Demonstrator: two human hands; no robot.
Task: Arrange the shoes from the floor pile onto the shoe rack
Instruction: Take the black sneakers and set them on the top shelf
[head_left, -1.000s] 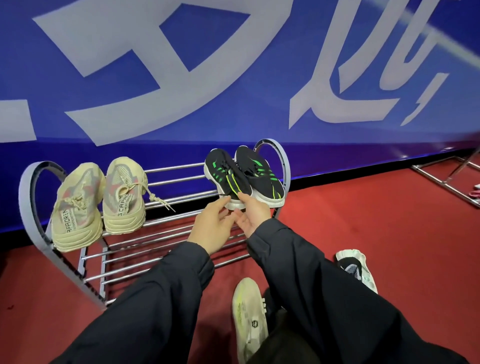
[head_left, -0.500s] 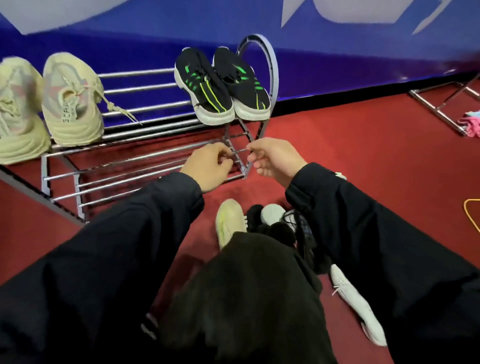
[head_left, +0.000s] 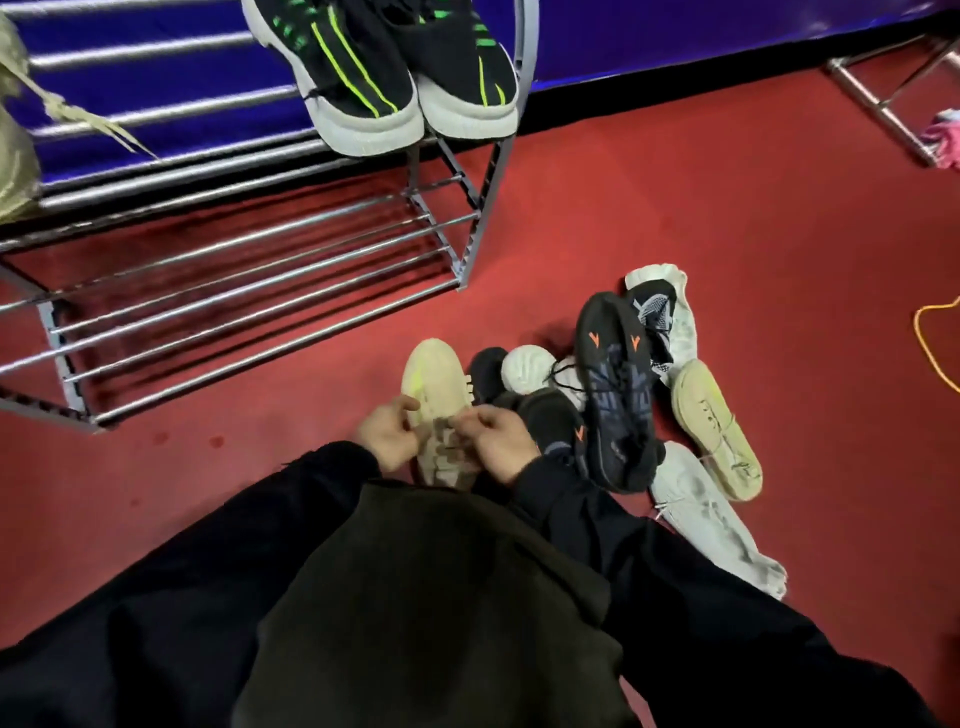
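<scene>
Now both hands are down at the floor pile: left hand (head_left: 387, 435) and right hand (head_left: 496, 441) pinch the laces of a cream shoe (head_left: 435, 382), likely tidying them before lifting; black pair (head_left: 395, 78) already sits at the rack's (head_left: 260, 291) right end

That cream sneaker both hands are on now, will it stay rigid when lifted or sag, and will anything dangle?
The cream sneaker probably flexes little: its sole looks thick. The knit-looking upper may give under the left hand and right hand. The laces look loose, so they may dangle and could catch the rack bars. It is likely light.
</scene>
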